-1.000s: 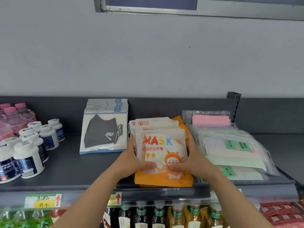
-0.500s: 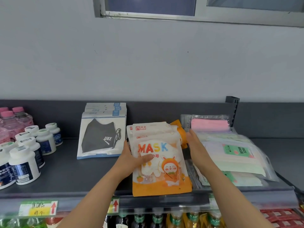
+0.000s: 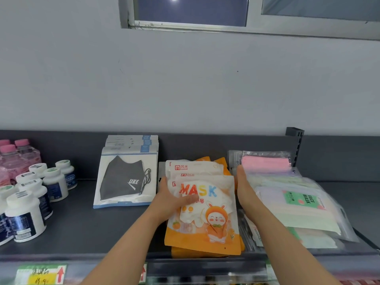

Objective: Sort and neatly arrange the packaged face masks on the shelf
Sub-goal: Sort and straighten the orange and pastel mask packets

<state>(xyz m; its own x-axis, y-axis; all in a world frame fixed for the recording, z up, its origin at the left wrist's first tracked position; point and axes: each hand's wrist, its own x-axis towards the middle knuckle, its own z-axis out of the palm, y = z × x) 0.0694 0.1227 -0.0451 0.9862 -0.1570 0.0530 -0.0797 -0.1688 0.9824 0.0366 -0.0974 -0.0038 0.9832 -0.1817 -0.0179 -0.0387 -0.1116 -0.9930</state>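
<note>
A stack of orange and white "MASK" packets point(image 3: 207, 214) with a cartoon rabbit lies in the middle of the dark shelf point(image 3: 86, 227). My left hand point(image 3: 170, 199) holds the stack's left edge, thumb laid across the top packet. My right hand point(image 3: 243, 187) presses flat, fingers straight, against the stack's right side. Left of the stack stands a pile of white packets showing a black mask point(image 3: 126, 177). To the right lie clear bags of pastel masks point(image 3: 296, 206) with a green "FACE MASK" label, and a pink pack point(image 3: 265, 164) behind them.
White pill bottles point(image 3: 26, 208) and pink-capped water bottles point(image 3: 16, 155) crowd the shelf's left end. A dark bracket point(image 3: 295, 138) rises at the back right. Price tags point(image 3: 41, 274) run along the shelf's front rail. The grey wall and a window are above.
My right hand slid from the top packet's front to the stack's right side and straightened. The top packet settled further forward on the stack. The view tilted up.
</note>
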